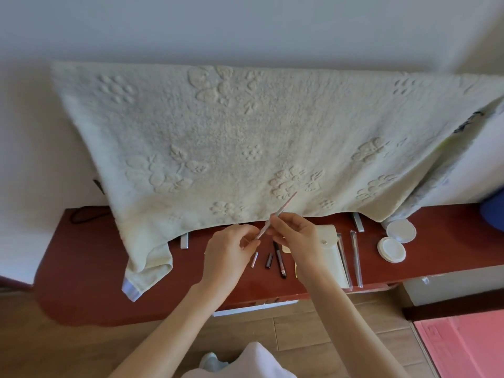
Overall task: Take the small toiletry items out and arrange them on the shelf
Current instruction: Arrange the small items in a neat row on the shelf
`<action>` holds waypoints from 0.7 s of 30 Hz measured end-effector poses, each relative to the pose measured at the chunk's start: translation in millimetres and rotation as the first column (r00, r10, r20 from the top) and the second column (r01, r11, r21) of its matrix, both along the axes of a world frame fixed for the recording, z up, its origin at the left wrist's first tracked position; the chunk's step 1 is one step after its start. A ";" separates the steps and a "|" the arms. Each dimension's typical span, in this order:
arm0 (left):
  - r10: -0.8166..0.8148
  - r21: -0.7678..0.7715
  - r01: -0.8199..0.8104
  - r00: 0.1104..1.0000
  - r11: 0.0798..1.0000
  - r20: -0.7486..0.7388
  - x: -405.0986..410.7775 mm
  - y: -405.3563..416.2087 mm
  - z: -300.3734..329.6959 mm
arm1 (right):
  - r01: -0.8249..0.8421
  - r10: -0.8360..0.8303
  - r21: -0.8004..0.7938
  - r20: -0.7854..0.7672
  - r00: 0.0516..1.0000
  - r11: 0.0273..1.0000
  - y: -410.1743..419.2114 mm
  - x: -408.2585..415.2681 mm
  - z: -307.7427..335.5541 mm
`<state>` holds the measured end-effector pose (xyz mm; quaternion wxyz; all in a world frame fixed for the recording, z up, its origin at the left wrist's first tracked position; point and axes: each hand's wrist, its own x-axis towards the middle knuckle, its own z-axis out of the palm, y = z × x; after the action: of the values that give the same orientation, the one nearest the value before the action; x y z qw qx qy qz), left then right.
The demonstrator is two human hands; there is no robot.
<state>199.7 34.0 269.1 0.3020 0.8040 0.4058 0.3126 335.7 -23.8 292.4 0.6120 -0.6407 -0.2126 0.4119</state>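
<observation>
Head view looks down on a red-brown shelf [81, 268] that runs across the middle of the frame, with a pale embossed towel [218, 137] hanging from above and draping onto the shelf's left part. At centre, both hands meet over the shelf and hold one thin pinkish stick [275, 218] that slants up to the right, its tip in front of the towel. The left hand [226, 255] pinches the stick's lower end between thumb and curled fingers; the right hand [297, 241] pinches it higher up, fingers curled round it.

Below the hands, lying on the shelf, are a short pink cap [254, 259], a short dark cap [269, 260] just to its right, and a black pen [279, 259] beside that. A white pouch [331, 249] with a snap button lies right of centre, partly behind the right wrist. Just right of the pouch lie two slim clear-wrapped tools [356, 257], side by side and lengthwise. Further right sit two round white lids [392, 249], touching or nearly so. A pink mat [463, 347] fills the lower right corner on the wooden floor [81, 350].
</observation>
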 end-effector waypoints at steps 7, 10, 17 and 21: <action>0.094 0.333 -0.023 0.976 0.943 -0.197 -23.5 19.7 2.0 | -0.113 0.208 -0.192 0.602 0.771 0.975 -10.0 -3.3 -12.5; 0.065 0.424 0.054 0.963 0.904 -0.262 -31.6 26.5 2.2 | -0.129 0.067 -0.040 0.974 0.216 0.991 -7.0 -2.0 -22.3; -0.027 0.441 0.194 0.934 0.877 -0.356 -45.9 31.1 -0.4 | -0.300 0.034 -0.070 0.992 -0.125 0.951 11.9 -0.8 -37.0; -0.045 0.455 0.242 0.915 0.857 -0.401 -53.3 36.3 0.6 | -0.338 0.020 -0.061 0.992 -0.123 0.939 16.2 -1.6 -41.0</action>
<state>146.4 70.4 269.7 0.0249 0.9274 0.2999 0.2222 334.1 -7.6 251.3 0.2559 -0.6270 -0.7220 -0.1418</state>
